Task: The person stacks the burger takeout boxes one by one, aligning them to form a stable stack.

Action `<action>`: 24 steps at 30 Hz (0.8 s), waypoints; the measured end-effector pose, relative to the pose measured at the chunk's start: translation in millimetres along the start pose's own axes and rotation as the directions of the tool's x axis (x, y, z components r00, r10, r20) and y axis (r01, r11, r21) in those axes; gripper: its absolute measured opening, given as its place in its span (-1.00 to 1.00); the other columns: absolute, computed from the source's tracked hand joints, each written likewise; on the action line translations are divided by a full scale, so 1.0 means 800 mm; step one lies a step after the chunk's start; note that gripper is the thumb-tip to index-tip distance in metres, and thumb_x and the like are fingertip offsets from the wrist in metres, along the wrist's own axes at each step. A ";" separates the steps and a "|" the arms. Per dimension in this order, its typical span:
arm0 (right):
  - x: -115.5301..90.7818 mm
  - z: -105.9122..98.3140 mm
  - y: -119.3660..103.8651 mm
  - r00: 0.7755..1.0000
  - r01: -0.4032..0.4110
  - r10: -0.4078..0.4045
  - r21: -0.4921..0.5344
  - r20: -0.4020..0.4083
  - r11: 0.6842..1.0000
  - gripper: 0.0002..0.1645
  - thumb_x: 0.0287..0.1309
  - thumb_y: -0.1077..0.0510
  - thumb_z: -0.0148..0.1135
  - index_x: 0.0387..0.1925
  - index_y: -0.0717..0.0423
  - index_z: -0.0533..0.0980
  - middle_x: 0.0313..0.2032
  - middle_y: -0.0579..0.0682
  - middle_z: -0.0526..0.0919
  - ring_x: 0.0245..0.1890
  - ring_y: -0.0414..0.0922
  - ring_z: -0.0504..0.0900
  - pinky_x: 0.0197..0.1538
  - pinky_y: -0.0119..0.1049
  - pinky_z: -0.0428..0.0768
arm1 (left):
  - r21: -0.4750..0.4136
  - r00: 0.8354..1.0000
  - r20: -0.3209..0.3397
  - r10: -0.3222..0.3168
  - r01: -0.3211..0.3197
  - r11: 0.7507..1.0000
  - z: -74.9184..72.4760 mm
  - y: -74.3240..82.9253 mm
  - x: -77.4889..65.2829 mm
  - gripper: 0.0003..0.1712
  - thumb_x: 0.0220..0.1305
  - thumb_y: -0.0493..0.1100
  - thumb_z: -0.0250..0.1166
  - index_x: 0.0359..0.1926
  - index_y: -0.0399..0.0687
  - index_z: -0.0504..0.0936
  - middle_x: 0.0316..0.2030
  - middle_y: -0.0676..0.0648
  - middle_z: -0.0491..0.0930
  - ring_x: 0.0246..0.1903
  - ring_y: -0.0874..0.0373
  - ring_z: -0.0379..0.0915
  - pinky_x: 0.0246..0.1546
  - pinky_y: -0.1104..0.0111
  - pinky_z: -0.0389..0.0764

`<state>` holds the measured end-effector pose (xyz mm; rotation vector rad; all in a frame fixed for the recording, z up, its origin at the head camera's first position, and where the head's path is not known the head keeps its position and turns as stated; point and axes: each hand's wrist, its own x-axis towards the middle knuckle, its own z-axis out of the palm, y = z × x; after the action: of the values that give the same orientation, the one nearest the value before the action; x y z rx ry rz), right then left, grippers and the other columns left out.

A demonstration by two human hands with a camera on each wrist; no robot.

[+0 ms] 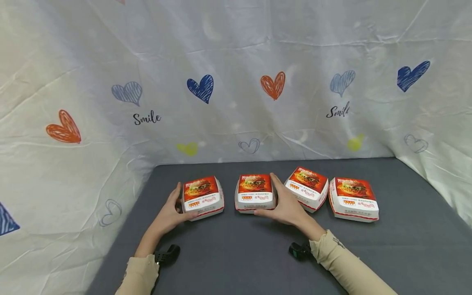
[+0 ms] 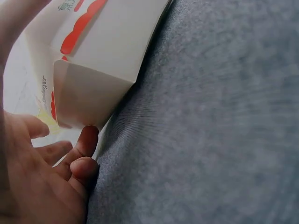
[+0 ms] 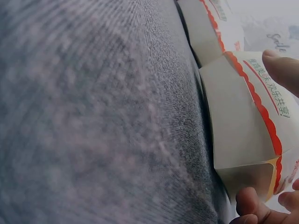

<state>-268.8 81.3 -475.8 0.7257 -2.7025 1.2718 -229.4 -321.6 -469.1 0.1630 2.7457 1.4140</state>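
Your left hand (image 1: 167,217) is curved round the leftmost burger box (image 1: 203,196), left of centre in the head view, with the thumb along its near side and the fingers at its left side; the left wrist view shows one fingertip touching a low side panel and the other fingers loosely bent, spaced a little apart. Your right hand (image 1: 289,207) is curved round the second box (image 1: 255,190), just right of the frame's centre, thumb at the near side and index finger reaching to the far right corner; how firmly either hand presses, you cannot tell from here. Both boxes sit lid up, a gap between them, their lids printed red with a burger. Close to the right of your right hand, the third box (image 1: 307,188) lies turned at an angle, and just beside it the fourth box (image 1: 354,198) is farthest right. All four rest on the dark grey tabletop (image 1: 236,258). Beige sleeves (image 1: 354,268) and dark wrist devices (image 1: 167,255) show at the lower left and lower right. A white cloth (image 1: 236,37) with hearts (image 1: 273,85) and "Smile" lettering (image 1: 146,118) fills the upper frame.
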 end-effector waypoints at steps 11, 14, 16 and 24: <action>0.011 0.004 0.015 0.998 -0.040 0.037 0.070 0.051 0.997 0.56 -0.02 -0.32 0.64 0.72 0.14 -0.10 0.62 0.23 0.16 0.57 0.20 0.25 0.50 0.21 0.29 | -0.148 0.996 0.067 0.058 -0.048 0.988 -0.016 -0.015 0.011 0.43 0.27 -0.18 0.55 0.71 -0.14 -0.42 0.61 -0.39 0.00 -0.05 0.25 0.52 -0.17 0.38 0.60; 0.012 0.004 0.021 0.997 -0.046 0.038 0.112 0.069 0.993 0.55 -0.02 -0.31 0.65 0.73 0.07 -0.11 0.61 0.21 0.17 0.52 0.17 0.35 0.46 0.18 0.35 | -0.168 0.991 0.108 0.077 -0.058 0.984 -0.019 -0.019 0.012 0.44 0.26 -0.21 0.55 0.72 -0.05 -0.42 0.64 -0.36 -0.03 -0.06 0.30 0.57 -0.18 0.39 0.62; 0.013 0.004 0.025 0.997 -0.046 0.037 0.149 0.066 0.988 0.54 -0.01 -0.27 0.66 0.73 0.05 -0.11 0.59 0.23 0.22 0.41 0.12 0.49 0.38 0.12 0.46 | -0.170 0.986 0.135 0.098 -0.074 0.983 -0.020 -0.020 0.012 0.44 0.27 -0.22 0.55 0.72 0.05 -0.44 0.67 -0.32 -0.11 -0.10 0.27 0.60 -0.19 0.38 0.62; 0.018 0.001 0.031 0.997 -0.049 0.034 0.231 0.070 0.972 0.45 0.03 -0.18 0.66 0.72 0.07 -0.03 0.40 0.30 0.46 -0.19 -0.17 0.72 -0.11 -0.26 0.64 | -0.130 0.983 0.141 0.117 -0.099 0.987 -0.022 -0.015 0.015 0.48 0.22 -0.23 0.58 0.72 0.13 -0.42 0.65 -0.32 -0.06 -0.29 0.18 0.52 -0.33 0.39 0.50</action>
<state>-292.2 88.6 -490.2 0.7477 -2.6597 1.6227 -244.1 -341.2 -468.6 0.4004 2.5575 1.5243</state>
